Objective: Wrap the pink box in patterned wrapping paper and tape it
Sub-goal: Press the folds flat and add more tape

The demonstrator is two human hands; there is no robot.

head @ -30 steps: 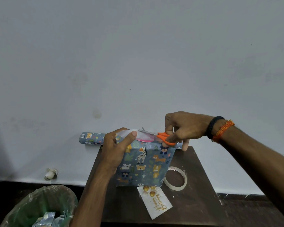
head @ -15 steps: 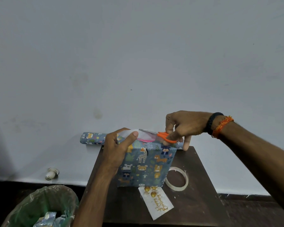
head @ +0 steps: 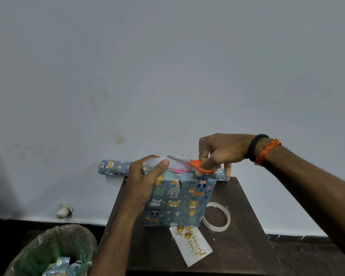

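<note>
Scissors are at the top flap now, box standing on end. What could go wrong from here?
The left hand pinches the paper flap right ahead of the scissors, so its thumb could get nicked. The blades run close to the pink box and might cut it. The upright wrapped box could tip.

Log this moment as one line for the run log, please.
step: trimming paper flap | left hand: holds upright animal-print wrapped box, thumb on white flap | right hand: grips orange-handled scissors | clear tape roll: on dark table
</note>
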